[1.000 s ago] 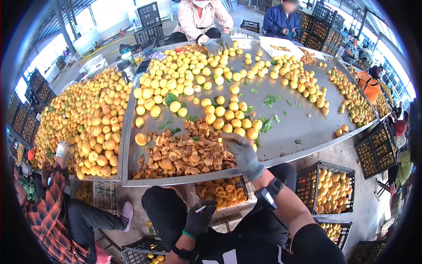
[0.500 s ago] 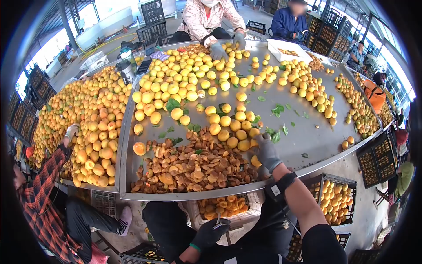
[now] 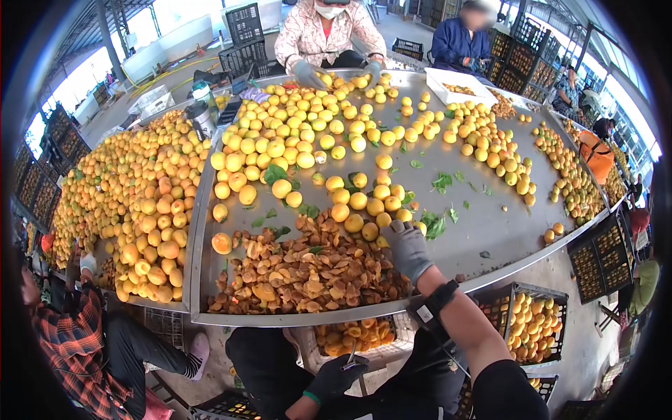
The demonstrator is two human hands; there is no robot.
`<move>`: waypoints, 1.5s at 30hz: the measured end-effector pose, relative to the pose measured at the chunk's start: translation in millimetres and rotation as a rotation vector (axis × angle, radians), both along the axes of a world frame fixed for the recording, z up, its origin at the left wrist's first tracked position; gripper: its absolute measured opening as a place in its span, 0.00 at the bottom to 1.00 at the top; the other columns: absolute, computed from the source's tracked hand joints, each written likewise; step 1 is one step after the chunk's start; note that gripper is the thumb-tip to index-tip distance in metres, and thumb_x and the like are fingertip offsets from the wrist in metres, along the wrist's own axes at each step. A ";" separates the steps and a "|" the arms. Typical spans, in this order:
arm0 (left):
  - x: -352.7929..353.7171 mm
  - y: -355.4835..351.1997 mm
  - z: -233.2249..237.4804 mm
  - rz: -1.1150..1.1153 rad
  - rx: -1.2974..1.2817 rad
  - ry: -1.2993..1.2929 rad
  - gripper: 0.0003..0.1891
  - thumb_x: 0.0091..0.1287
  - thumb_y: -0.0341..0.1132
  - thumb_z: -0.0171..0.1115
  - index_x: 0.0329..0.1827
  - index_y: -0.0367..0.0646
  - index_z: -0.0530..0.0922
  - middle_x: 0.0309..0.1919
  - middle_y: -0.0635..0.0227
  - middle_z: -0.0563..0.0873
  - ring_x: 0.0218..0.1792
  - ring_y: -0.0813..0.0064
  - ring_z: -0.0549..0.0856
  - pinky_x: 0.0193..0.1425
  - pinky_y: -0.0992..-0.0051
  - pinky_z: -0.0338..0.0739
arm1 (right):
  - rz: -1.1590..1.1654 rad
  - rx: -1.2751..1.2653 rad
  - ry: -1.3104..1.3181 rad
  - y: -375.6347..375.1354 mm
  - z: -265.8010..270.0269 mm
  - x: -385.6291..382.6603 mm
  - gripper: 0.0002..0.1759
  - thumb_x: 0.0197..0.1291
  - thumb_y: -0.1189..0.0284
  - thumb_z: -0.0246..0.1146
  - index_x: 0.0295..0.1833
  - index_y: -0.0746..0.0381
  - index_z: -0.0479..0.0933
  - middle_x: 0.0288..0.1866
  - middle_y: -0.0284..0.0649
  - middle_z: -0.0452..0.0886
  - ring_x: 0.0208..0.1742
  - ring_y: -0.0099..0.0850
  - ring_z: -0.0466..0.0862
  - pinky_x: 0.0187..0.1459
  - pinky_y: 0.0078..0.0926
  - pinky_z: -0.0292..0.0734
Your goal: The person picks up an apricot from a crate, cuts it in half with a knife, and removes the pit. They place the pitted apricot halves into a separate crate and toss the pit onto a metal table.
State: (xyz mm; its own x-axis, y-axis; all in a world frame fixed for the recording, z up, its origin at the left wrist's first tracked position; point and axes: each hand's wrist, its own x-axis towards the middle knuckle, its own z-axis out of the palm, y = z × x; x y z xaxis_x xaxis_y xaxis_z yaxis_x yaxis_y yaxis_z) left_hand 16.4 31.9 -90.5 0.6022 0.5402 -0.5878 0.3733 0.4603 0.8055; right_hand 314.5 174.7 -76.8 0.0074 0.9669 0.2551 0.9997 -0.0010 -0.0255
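Observation:
My right hand (image 3: pixel 408 249), in a grey glove, rests at the near edge of a cluster of yellow apricots (image 3: pixel 375 206). Its fingers stretch forward against the fruit; the fingertips are partly hidden. To its left lies a heap of pitted, flattened apricot pieces (image 3: pixel 308 269) on the metal table (image 3: pixel 483 234). My left hand (image 3: pixel 334 378), black-gloved, is low over my lap, closed around a small metal tool (image 3: pixel 351 359) with a thin upright tip. Just beyond it, under the table edge, a pale crate (image 3: pixel 399 339) holds apricot halves (image 3: pixel 355 336).
Opposite, a co-worker's gloved hands (image 3: pixel 310 74) touch apricots. Another person (image 3: pixel 70 322) sits at left by a large apricot pile (image 3: pixel 150 217). A black crate of apricots (image 3: pixel 535 322) stands at my right. A white tray (image 3: pixel 462 87) sits at the table's far side.
My right hand has moved left along the apricot cluster. The opposite co-worker's hands have shifted, one leftward. The left neighbour's hand has drawn back from the pile. My left hand stays low.

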 end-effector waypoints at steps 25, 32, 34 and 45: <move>-6.4 -7.1 -6.0 0.011 0.183 0.152 0.17 0.66 0.47 0.58 0.46 0.43 0.80 0.33 0.62 0.85 0.37 0.67 0.84 0.43 0.71 0.75 | -0.038 -0.094 -0.040 25.5 15.0 -20.8 0.15 0.48 0.61 0.66 0.40 0.57 0.79 0.47 0.42 0.77 0.51 0.43 0.74 0.51 0.40 0.70; -2.5 -11.5 -15.5 0.079 0.149 0.071 0.17 0.63 0.46 0.65 0.47 0.44 0.82 0.25 0.74 0.80 0.24 0.82 0.78 0.28 0.77 0.73 | 0.041 -0.027 2.368 -26.9 6.5 -0.9 0.21 0.69 0.59 0.53 0.61 0.60 0.68 0.48 0.38 0.77 0.43 0.35 0.81 0.42 0.31 0.78; -2.1 -7.8 -11.4 -0.002 0.233 0.096 0.16 0.64 0.45 0.62 0.44 0.41 0.81 0.34 0.64 0.86 0.37 0.72 0.84 0.41 0.72 0.75 | 0.041 -0.072 2.402 -43.9 21.0 0.4 0.21 0.69 0.60 0.52 0.61 0.60 0.68 0.50 0.39 0.76 0.44 0.34 0.80 0.41 0.31 0.78; -0.7 -8.7 -6.3 0.019 0.178 0.081 0.18 0.63 0.47 0.63 0.45 0.41 0.81 0.30 0.66 0.85 0.30 0.76 0.83 0.35 0.74 0.76 | -0.291 -0.253 0.533 -73.8 1.3 47.0 0.15 0.59 0.61 0.60 0.49 0.55 0.77 0.49 0.51 0.77 0.47 0.50 0.79 0.49 0.40 0.75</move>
State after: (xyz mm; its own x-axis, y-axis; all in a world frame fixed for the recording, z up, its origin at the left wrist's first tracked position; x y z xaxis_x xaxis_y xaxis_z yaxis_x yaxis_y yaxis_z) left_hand 15.6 23.2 -96.9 0.5455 0.6508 -0.5282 0.4327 0.3211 0.8424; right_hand 361.5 100.9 -75.6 0.3406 0.9358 -0.0908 0.8081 -0.3408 -0.4805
